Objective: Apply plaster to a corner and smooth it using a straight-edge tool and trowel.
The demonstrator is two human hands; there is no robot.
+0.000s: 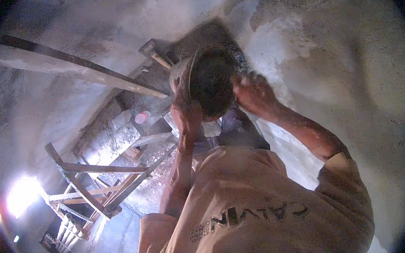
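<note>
1. The left hand [187, 116] is closed on the rim of a round pan [208, 80], gripping it at the lower left edge.
2. The right hand [252, 93] grips the pan's right edge, fingers curled over the rim.
3. The pan is held up between both hands, tilted, its dark inside showing; it sits in front of the grey plastered wall [352, 75].
4. Both forearms rise from a tan shirt [248, 209] at the lower edge.
5. To the left, a long plank [82, 69] slants across the wall.
6. Below it stands a wooden trestle [96, 184] on the floor [111, 245].
7. A small pink cup [140, 118] lies among rubble near the trestle.
</note>
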